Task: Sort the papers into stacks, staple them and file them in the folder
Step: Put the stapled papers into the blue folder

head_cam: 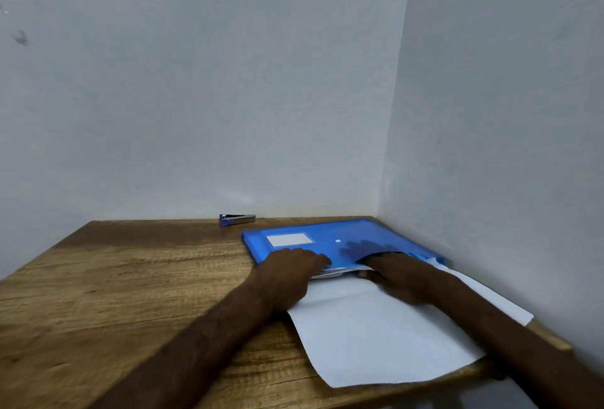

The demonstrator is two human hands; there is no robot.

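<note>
Wooden table point(124, 278) in pale-walled corner point(397, 147) — blue folder point(327, 238) atop.

Blue folder point(327, 238) flat; white papers point(376, 327) protruding; stapler point(237, 219) behind.

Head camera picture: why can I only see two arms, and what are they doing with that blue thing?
No machine here. A person wears a camera on their head, so you see their own arms. On the wooden table lies a blue folder with white papers sticking out of it. The left hand rests on the folder's near edge. The right hand reaches its fingers inside the folder; they show darkly through its cover. A small stapler sits at the back by the wall.
</note>
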